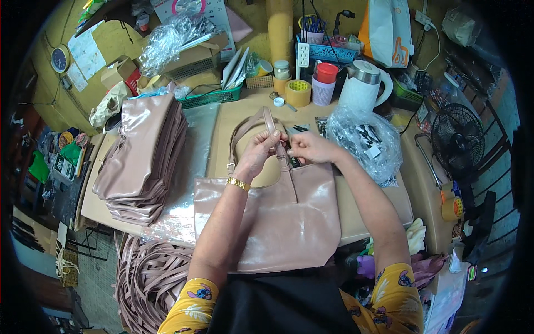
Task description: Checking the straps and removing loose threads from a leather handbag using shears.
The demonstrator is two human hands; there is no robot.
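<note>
A shiny dusty-pink handbag [289, 222] lies flat on the table's near edge, in front of me. Its strap [268, 118] loops up away from the bag, with small metal buckles near its ends. My left hand [257, 155], a gold watch on its wrist, is closed on that strap just above the bag's top edge. Just to its right, my right hand [314, 148] has its fingers pinched together beside the strap. Whatever sits between those fingertips is too small to make out.
A stack of matching pink bags [142, 150] stands on the left, above a heap of pink straps [153, 278]. Clear plastic bags [364, 142] with small black pieces lie right, before a white electric kettle [359, 89]. Tape rolls [298, 93] and cups line the back; a black fan [459, 136] stands far right.
</note>
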